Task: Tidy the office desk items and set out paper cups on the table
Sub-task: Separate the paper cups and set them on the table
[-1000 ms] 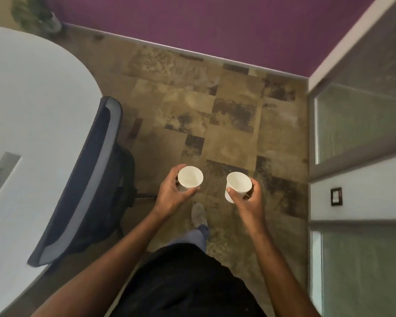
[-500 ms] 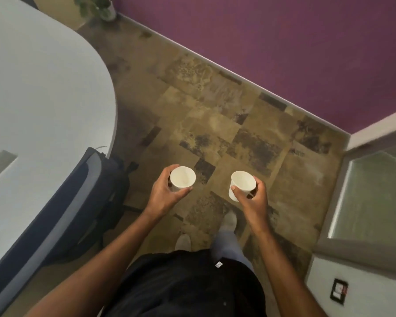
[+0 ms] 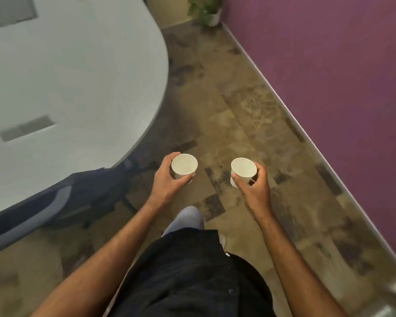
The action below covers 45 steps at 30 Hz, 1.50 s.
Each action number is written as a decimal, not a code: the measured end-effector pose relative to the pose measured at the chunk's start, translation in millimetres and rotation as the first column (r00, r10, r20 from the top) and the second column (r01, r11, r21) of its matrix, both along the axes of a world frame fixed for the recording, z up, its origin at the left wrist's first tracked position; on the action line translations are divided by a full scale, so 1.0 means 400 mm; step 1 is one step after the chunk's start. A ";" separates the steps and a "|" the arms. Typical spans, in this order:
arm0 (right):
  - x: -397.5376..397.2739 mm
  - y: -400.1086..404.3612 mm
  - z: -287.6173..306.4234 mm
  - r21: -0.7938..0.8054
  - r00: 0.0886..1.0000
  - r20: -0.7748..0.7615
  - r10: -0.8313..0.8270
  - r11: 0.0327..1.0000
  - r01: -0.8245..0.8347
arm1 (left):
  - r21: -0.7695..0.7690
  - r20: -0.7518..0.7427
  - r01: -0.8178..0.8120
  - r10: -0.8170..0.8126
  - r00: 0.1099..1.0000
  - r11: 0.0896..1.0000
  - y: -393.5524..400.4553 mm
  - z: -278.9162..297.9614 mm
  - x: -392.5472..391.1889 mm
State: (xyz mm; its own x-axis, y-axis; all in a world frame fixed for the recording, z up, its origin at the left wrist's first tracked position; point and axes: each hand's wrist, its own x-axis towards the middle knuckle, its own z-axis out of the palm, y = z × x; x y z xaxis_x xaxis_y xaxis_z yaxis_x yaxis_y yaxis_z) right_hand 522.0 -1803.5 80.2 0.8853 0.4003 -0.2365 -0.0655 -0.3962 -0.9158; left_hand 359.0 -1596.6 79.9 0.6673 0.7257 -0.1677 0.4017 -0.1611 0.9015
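I hold two white paper cups above the floor, both upright and empty. My left hand (image 3: 167, 183) grips the left paper cup (image 3: 184, 165) around its side. My right hand (image 3: 254, 188) grips the right paper cup (image 3: 243, 169) the same way. The large white rounded table (image 3: 78, 72) lies to the left of my hands, its curved end reaching towards the top centre. Both cups are off the table, over the tiled floor.
A dark office chair (image 3: 62, 197) is tucked against the table's near edge at lower left. A purple wall (image 3: 329, 65) runs along the right. A potted plant (image 3: 207, 11) stands in the far corner. Brown tiled floor (image 3: 226, 115) forms a passage between table and wall.
The view has swung left while I walk: the glass door has left the frame, and more of the table and the plant show. Both hands keep their cups.
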 end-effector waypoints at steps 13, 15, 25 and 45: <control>0.392 0.572 0.012 0.041 0.924 -0.004 0.382 0.924 -0.381 | -0.033 0.013 -0.446 0.446 0.895 0.895 0.369 -0.013 0.213; 0.425 0.674 0.017 0.018 0.900 0.007 0.436 0.900 -0.436 | -0.046 0.015 -0.484 0.485 0.874 0.874 0.445 -0.009 0.237; 0.486 1.227 0.046 -0.018 0.636 0.054 0.770 0.638 -0.770 | -0.066 0.038 -0.746 0.749 0.662 0.663 0.708 0.015 0.260; 0.164 1.963 -0.107 -0.052 -0.260 -0.041 0.965 -0.262 -0.964 | -0.093 -0.046 -0.945 0.949 -0.312 -0.315 0.832 -0.030 0.351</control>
